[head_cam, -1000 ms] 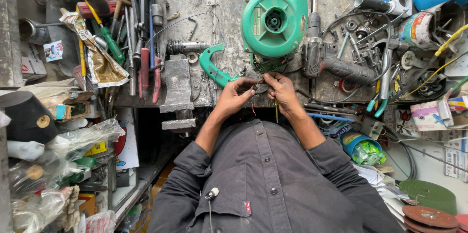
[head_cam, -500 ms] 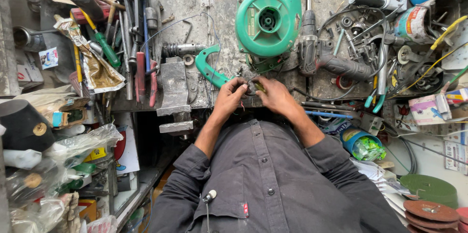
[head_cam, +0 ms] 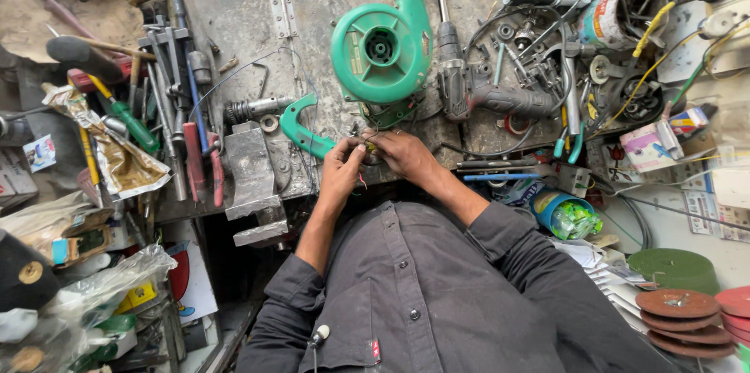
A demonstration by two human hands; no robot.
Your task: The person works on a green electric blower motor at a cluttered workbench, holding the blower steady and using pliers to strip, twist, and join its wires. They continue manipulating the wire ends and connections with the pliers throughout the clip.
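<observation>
Here, head view: both hands pinch a small wired part at the bench edge, centre frame.
Left hand (head_cam: pixel 342 171) and right hand (head_cam: pixel 405 153) have fingers closed together on the small component (head_cam: pixel 370 156), thin red wires dangling below; exact grip hidden. Green blower housing (head_cam: pixel 383 49) lies opened just above, its green handle half (head_cam: pixel 303 132) off to the left, so teardown looks done, wiring work seemingly unfinished. Scuffed metal workbench (head_cam: pixel 234 21) is cluttered: grey drill (head_cam: pixel 484 92) upper right, screwdrivers (head_cam: pixel 129 119) left, grinding discs (head_cam: pixel 680 310) lower right. Cramped workshop.
</observation>
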